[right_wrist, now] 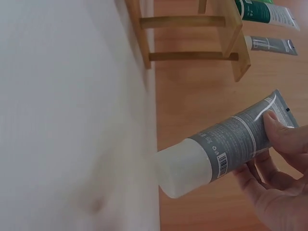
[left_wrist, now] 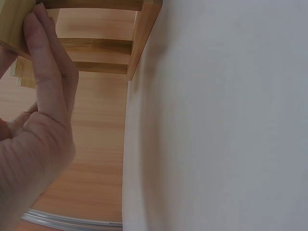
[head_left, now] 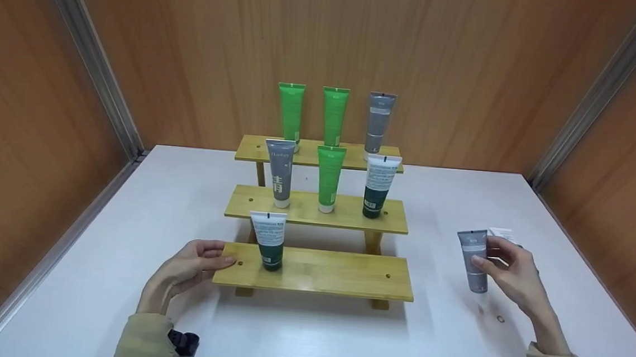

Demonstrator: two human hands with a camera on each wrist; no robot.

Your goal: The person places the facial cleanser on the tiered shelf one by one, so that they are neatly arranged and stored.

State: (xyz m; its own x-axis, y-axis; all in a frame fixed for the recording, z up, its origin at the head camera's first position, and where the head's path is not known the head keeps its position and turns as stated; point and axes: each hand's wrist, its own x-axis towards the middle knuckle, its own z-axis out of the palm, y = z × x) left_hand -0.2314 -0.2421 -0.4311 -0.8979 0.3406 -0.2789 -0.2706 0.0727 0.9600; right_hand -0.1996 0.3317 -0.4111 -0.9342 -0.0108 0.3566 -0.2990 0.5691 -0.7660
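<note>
My right hand [head_left: 515, 273] pinches a grey squeeze tube [head_left: 473, 262] near its crimped end, above the table right of the stand. In the right wrist view the tube's white cap [right_wrist: 185, 168] points down toward the table. At the left end of a three-tier wooden display stand [head_left: 333, 283], my left hand [head_left: 191, 267] grips the lowest board, thumb and fingers on either side of its edge. A white and dark green tube [head_left: 270, 242] stands on that board, close to the left hand. Partly hidden behind the right hand is a white tube end [head_left: 501, 233].
The middle tier holds a grey tube [head_left: 280, 170], a green tube [head_left: 329, 176] and a white and dark green tube [head_left: 379, 185]. Two green tubes and a grey tube [head_left: 379, 121] stand on the top tier. Wooden panels [head_left: 361, 47] enclose the white table [head_left: 306, 345].
</note>
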